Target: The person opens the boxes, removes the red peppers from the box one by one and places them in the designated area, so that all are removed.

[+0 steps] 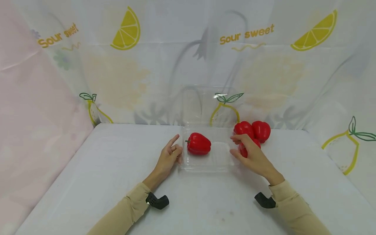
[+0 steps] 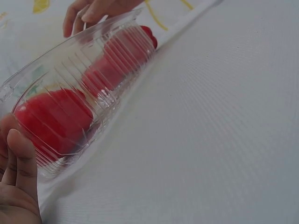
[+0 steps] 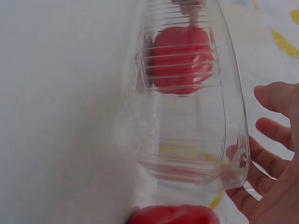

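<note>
A clear plastic clamshell box [image 1: 218, 164] sits on the table with its lid [image 1: 194, 104] raised at the back. One red bell pepper [image 1: 198, 144] with a green stem lies in its left half. My left hand [image 1: 167, 158] is at the box's left side, index finger stretched out and other fingers bent near the wall; whether it grips the wall is unclear. My right hand [image 1: 254, 158] is by the right side, fingers spread and loosely bent around a corner, holding nothing. It partly hides three red bell peppers [image 1: 261, 131] grouped right of the box.
A white cloth covers the table [image 1: 123, 156]. Behind it hangs a curtain [image 1: 164, 65] printed with lemons and the words "Sour sweet". Pink fabric [image 1: 29, 114] hangs on the left. Both sleeves carry a black wrist device [image 1: 158, 201].
</note>
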Demonstrator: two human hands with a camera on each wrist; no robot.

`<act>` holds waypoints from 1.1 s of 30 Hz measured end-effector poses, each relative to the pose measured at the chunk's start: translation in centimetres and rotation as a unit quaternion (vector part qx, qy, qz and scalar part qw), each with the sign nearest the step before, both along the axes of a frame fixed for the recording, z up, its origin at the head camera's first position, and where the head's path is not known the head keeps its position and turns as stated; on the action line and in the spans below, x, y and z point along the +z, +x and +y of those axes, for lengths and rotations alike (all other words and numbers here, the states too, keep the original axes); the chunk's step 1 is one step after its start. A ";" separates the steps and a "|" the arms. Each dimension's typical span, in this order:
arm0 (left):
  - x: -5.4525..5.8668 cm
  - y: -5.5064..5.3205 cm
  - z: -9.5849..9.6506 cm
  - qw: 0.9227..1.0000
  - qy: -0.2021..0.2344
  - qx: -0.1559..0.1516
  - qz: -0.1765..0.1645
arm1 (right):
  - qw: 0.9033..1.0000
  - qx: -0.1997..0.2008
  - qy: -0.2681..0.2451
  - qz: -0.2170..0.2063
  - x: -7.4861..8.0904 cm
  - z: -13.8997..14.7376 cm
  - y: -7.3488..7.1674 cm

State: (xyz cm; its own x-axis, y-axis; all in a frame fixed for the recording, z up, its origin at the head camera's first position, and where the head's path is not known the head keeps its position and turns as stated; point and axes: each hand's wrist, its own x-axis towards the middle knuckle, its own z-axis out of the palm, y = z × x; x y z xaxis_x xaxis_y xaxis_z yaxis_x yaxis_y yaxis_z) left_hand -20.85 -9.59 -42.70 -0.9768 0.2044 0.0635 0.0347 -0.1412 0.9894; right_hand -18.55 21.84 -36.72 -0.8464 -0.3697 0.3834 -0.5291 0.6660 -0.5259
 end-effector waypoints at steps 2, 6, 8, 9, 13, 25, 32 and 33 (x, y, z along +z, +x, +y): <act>0.0 0.0 0.0 1.000 0.003 0.000 -0.002 | 1.000 0.009 -0.004 -0.004 -0.1 -0.5 -0.1; -0.2 0.1 0.1 1.000 0.003 -0.001 -0.005 | 1.000 0.022 -0.002 -0.011 -0.3 -1.6 -0.2; -0.3 0.1 0.1 1.000 0.003 -0.001 -0.005 | 1.000 0.026 0.001 -0.010 -0.4 -2.0 -0.3; -0.3 0.1 0.1 1.000 0.002 -0.002 -0.005 | 1.000 0.028 0.003 -0.008 -0.4 -2.2 -0.3; -0.3 0.2 0.1 1.000 0.001 -0.003 -0.004 | 0.999 0.042 0.003 -0.004 -0.6 -2.8 -0.4; -0.3 0.0 0.2 1.000 0.004 -0.002 0.002 | 0.998 0.038 0.005 -0.054 -0.9 -4.1 -0.9; -0.1 -0.1 0.1 1.000 0.000 -0.001 0.007 | 0.997 0.041 0.011 -0.071 -0.8 -5.1 -1.5; -0.1 0.0 0.0 1.000 -0.001 -0.001 0.007 | 0.996 0.042 0.011 -0.075 -0.8 -5.3 -1.5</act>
